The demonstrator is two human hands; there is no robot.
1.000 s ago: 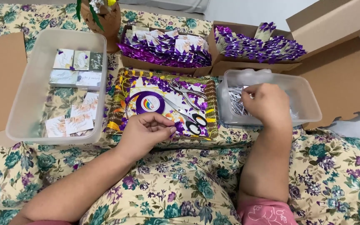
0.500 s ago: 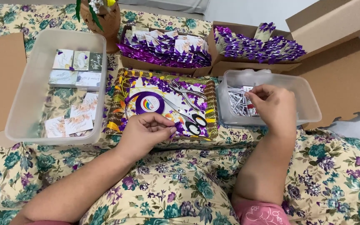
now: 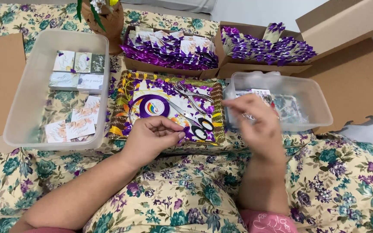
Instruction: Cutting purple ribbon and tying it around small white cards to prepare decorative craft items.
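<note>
Left hand (image 3: 152, 137) grip pinched on tiny purple ribbon scrap (image 3: 181, 128); right hand (image 3: 255, 125) blurred, fingers together, contents unclear, beside clear tub (image 3: 320, 108).

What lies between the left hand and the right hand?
In the head view, black-handled scissors lie on the colourful patterned tray between the left hand and the right hand.

plant pot (image 3: 109, 19), cardboard boxes (image 3: 255, 69), scissors (image 3: 193, 116).

Right hand (image 3: 255, 125) motion-blurred, whatever's pinched in its fingers (image 3: 232, 103) unreadable. Brown pot (image 3: 106, 19) cut off up top. Small clear plastic tub (image 3: 311, 97) contents too fuzzy.
</note>
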